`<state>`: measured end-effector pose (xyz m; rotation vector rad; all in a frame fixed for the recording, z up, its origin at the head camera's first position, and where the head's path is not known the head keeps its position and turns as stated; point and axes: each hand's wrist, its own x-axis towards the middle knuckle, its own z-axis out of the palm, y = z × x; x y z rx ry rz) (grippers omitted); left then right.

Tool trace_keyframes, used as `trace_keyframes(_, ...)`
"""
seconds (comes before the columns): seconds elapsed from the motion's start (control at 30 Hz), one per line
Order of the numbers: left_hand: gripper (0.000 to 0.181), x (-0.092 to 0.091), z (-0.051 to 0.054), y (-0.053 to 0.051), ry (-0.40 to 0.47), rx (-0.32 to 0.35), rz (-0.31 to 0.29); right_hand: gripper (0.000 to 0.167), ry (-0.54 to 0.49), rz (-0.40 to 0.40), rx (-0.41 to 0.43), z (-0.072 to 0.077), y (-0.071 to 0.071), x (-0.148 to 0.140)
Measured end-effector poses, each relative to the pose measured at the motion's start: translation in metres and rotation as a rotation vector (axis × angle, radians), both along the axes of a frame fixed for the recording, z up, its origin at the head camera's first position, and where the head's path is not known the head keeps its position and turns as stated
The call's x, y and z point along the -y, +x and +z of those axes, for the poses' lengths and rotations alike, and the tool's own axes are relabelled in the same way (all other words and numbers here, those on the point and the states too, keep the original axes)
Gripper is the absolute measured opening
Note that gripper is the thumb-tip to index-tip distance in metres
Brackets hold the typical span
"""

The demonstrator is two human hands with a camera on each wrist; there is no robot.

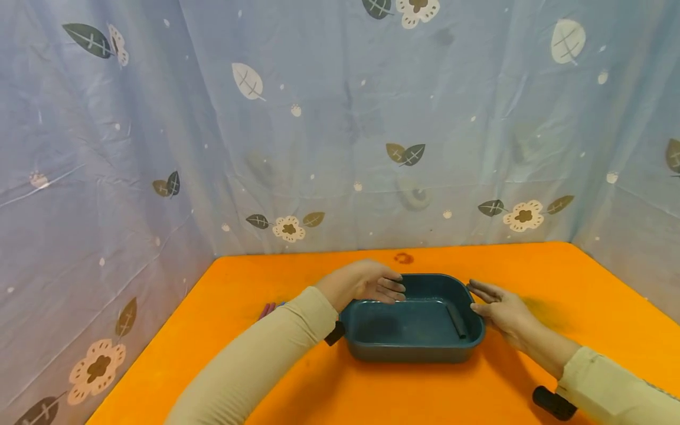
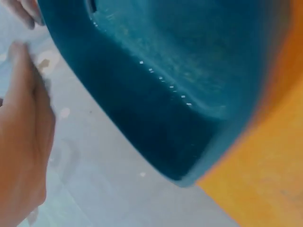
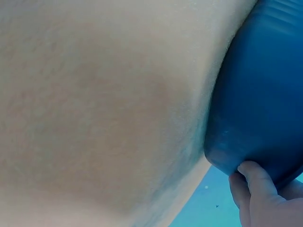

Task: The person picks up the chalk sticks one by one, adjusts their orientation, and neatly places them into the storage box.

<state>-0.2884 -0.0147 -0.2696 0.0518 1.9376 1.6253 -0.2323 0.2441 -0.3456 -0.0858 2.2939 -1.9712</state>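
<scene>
A dark teal rectangular basin appears over the orange table, its inside facing up; a dark strip lies within it on the right. My left hand is above the basin's back-left rim, fingers extended and slightly bent, holding nothing. In the left wrist view that hand is beside the basin, apart from its wall. My right hand is at the right rim with fingers fairly straight. The right wrist view shows fingertips of this hand touching the basin's outer wall.
Pink and blue items lie partly hidden behind the left sleeve. A black object shows at the basin's left, another beside the right sleeve. A reddish mark is near the orange table's back edge. Patterned curtains surround it.
</scene>
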Motion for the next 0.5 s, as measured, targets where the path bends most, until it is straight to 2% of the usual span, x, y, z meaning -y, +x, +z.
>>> trace_keyframes(0.23, 0.041, 0.031, -0.003, 0.01, 0.076, -0.064, 0.054, 0.065, -0.011, 0.019, 0.008, 0.0, -0.001, -0.002)
trace_keyframes(0.5, 0.043, 0.07, -0.013, 0.013, 0.128, -0.108, 0.09, 0.064, 0.009, 0.03, 0.02, 0.002, 0.0, -0.002)
